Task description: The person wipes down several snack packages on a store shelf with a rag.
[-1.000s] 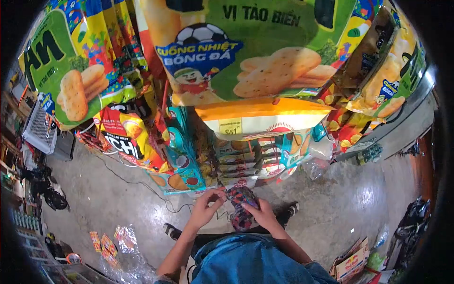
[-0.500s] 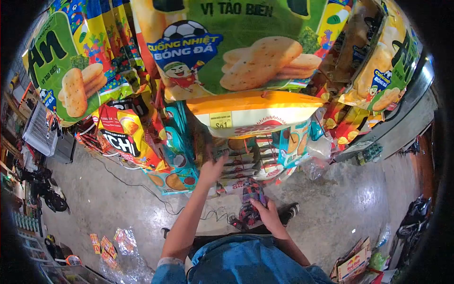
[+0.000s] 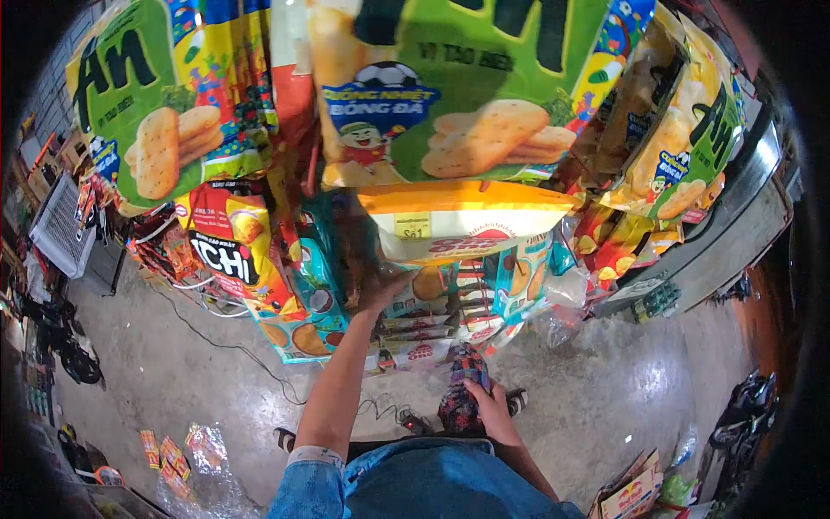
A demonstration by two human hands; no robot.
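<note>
My left hand reaches in among hanging snack bags, below a yellow and white bag. Its fingers lie in shadow and blur, so I cannot make out whether they grip anything. Teal biscuit packs hang just left of it, and a stack of white and red packs is below. Lower down, my right hand is closed around a dark plaid cloth. Large green cracker bags hang in front of me at the top.
A red and yellow snack bag hangs at left, with more cracker bags at right beside a grey cabinet. On the concrete floor lie a cable, plastic wrap with orange packets, and a cardboard box.
My left hand has moved slightly left and deeper among the bags. The large front green bag has shifted in view. My right hand still holds the plaid cloth.
</note>
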